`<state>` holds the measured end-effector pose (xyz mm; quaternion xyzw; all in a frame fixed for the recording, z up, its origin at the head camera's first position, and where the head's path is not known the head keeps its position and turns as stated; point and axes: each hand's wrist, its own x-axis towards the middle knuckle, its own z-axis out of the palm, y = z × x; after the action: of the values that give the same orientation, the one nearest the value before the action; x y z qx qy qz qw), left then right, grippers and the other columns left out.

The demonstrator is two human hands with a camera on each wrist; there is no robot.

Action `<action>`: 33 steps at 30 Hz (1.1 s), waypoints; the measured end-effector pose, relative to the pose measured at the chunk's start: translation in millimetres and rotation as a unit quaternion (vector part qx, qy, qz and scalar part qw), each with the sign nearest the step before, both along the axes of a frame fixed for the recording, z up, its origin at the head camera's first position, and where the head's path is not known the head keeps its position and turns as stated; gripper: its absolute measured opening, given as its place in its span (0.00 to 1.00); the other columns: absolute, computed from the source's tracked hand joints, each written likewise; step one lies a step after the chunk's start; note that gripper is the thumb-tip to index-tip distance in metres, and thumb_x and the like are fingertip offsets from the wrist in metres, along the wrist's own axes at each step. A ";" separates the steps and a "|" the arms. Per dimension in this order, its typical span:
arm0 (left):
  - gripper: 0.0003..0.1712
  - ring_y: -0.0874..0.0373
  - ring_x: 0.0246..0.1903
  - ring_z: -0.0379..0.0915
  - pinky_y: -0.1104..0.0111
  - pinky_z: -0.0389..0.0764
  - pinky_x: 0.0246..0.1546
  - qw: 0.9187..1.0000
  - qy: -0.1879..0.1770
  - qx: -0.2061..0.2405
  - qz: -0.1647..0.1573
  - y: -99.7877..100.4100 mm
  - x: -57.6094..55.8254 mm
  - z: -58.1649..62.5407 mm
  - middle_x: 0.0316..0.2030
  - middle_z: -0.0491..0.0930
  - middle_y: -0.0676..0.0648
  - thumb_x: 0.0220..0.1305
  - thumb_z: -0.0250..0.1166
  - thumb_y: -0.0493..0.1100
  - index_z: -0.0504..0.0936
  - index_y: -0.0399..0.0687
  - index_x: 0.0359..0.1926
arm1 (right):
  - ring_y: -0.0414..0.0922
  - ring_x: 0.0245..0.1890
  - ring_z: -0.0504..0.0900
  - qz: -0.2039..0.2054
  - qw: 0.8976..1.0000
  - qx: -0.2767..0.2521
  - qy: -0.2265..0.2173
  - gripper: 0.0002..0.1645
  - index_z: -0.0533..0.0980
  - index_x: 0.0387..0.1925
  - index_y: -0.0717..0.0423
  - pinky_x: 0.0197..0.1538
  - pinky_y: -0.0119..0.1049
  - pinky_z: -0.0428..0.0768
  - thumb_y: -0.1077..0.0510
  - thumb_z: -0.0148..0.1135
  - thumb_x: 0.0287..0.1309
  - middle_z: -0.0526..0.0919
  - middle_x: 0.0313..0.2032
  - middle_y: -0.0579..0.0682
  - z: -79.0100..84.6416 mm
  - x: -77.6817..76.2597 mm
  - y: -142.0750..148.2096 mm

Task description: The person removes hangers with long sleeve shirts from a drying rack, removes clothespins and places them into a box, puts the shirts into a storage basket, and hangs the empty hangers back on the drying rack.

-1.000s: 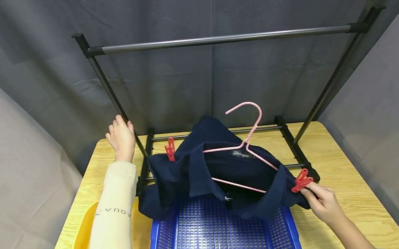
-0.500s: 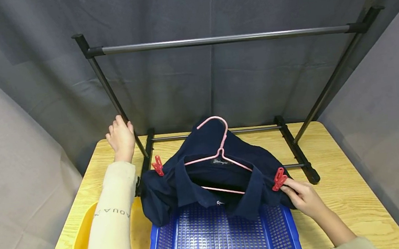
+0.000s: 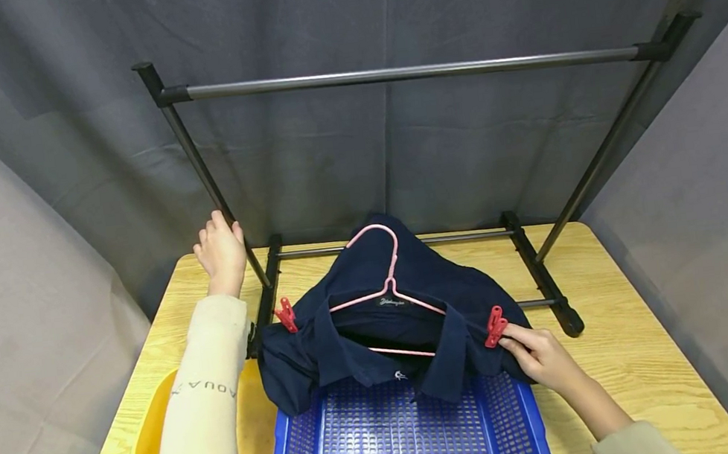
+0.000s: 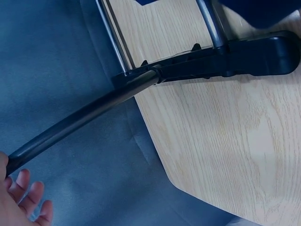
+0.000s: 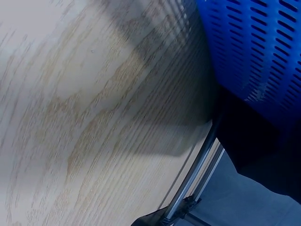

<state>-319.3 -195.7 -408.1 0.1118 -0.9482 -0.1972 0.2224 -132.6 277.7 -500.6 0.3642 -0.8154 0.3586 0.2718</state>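
Note:
A navy polo shirt (image 3: 479, 289) hangs on a pink hanger (image 3: 390, 261), its collar facing me and its back spread toward the rear. Two red clothespins are clipped on it, one at the left shoulder (image 3: 286, 315) and one at the right (image 3: 495, 326). My right hand (image 3: 544, 360) pinches the shirt's right shoulder, fingertips right at that clothespin. At the left, my left hand (image 3: 220, 254) holds the left post of a clothes rack (image 3: 197, 160), with thumb and fingers at the post. The right wrist view shows dark cloth beside the basket; the right hand is outside it.
Below the shirt is a blue perforated basket (image 3: 401, 432). A yellow bin (image 3: 152, 438) lies partly hidden under my left forearm. The rack's top bar (image 3: 414, 71) spans above, and its black right foot (image 3: 545, 281) sits on the wooden table (image 3: 627, 347).
My right hand has moved left with the shirt, hanger and clothespins; the hanger hook has shifted left and lower. The shirt sits more level. My left hand has stayed at the post.

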 end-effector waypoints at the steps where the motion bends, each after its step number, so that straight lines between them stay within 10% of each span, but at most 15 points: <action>1: 0.22 0.38 0.49 0.66 0.48 0.65 0.43 1.000 0.001 0.001 0.000 0.0 0.0 0.0 0.49 0.72 0.34 0.68 0.48 0.47 0.63 0.37 0.56 | 0.29 0.31 0.78 0.000 1.000 -0.001 0.000 0.13 0.77 0.32 0.60 0.34 0.25 0.75 0.55 0.52 0.63 0.82 0.28 0.52 -0.3 -0.4 0.0; 22: 0.24 0.37 0.50 0.67 0.46 0.66 0.46 0.998 0.001 0.063 -0.008 -1.4 0.6 4.4 0.51 0.72 0.33 0.67 0.51 0.47 0.62 0.38 0.57 | 0.33 0.18 0.69 0.003 0.999 -0.003 0.036 0.01 0.75 0.31 0.58 0.24 0.25 0.69 0.64 0.58 0.56 0.77 0.24 0.48 -4.8 -5.1 -1.4; 33: 0.23 0.37 0.49 0.66 0.46 0.65 0.46 0.996 -0.007 0.082 -0.042 -5.4 9.6 14.1 0.46 0.70 0.35 0.65 0.50 0.49 0.63 0.36 0.53 | 0.32 0.18 0.70 -0.026 0.996 0.005 0.085 0.20 0.75 0.28 0.60 0.23 0.25 0.69 0.50 0.47 0.66 0.77 0.24 0.45 -4.4 -6.8 -4.8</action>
<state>-309.8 -201.1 -394.0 0.0915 -0.9341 -0.2826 0.1978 -139.4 272.9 -505.0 0.3731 -0.8005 0.3152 0.3473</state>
